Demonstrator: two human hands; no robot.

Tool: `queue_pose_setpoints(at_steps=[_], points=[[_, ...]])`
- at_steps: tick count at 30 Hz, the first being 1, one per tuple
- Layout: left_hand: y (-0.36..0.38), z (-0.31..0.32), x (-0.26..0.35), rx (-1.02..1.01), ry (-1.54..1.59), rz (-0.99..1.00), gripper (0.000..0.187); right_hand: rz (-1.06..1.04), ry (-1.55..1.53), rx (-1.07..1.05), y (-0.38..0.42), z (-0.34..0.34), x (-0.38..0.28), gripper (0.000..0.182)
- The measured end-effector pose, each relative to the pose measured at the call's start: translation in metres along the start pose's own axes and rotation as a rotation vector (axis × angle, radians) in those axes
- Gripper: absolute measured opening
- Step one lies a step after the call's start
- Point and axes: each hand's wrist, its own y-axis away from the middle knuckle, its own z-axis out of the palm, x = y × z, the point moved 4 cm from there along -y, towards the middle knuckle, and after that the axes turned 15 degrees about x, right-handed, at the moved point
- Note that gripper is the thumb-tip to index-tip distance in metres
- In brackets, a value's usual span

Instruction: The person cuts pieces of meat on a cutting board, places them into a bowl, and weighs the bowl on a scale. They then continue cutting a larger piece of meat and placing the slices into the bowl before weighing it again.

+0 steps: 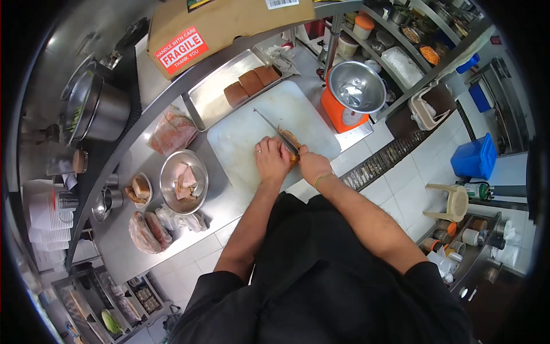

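A white board (252,135) is laid on a steel desk (137,157), and both hands are seen on its near edge. The left hand (271,160) is pressed flat, fingers together, onto a small orange-brown piece of food (290,139) that lies on the board between the two hands. The right hand (313,165) is closed round the handle of a knife (274,129), whose blade is run out past the left hand's fingertips, across the food and away over the board.

Beyond the hands, at the board's far edge, a steel tray (215,97) is set with three brown loaves (251,83) at one end. A cardboard box (223,26) with a red "FRAGILE" label is rested on the shelf above the tray. Just right of the hands, an orange scale (349,100) with a steel pan is stood at the board's corner.

Left of the hands, a steel bowl (183,182) of cut pieces is placed on the desk, with a smaller bowl (140,189) beside it and wrapped bags (172,132) both beyond and nearer. A large pot (97,106) is seen far to the left.

The floor is laid in white tiles, with a drain grate (381,163) to the right of the hands. Further right, a blue bin (474,156) and a stool (450,202) are stood on it, and wire shelves (401,40) of containers are seen beyond the scale.
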Motion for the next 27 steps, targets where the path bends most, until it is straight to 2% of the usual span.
queue_pose_setpoints(at_steps=[5,10,16,19,22,27], points=[[0.009,-0.027,-0.015,-0.010,-0.084,-0.076,0.027,-0.041,-0.023,0.019,-0.001,-0.001,0.003,0.024],[-0.012,-0.038,-0.026,0.002,-0.115,-0.005,0.033,0.027,-0.101,0.074,0.031,-0.065,0.001,0.033],[-0.059,0.000,0.022,-0.576,-0.099,-0.076,0.073,0.201,-0.074,0.124,0.067,-0.063,0.063,0.038],[-0.056,0.038,0.037,-0.729,-0.154,0.037,0.085,0.241,-0.039,0.097,0.085,-0.050,0.081,0.039],[-0.047,0.068,0.038,-0.824,-0.198,0.095,0.080,0.263,-0.036,0.096,0.095,-0.038,0.092,0.041],[-0.057,0.051,0.018,-0.683,-0.184,-0.015,0.064,0.235,-0.082,0.126,0.105,-0.021,0.103,0.041]])
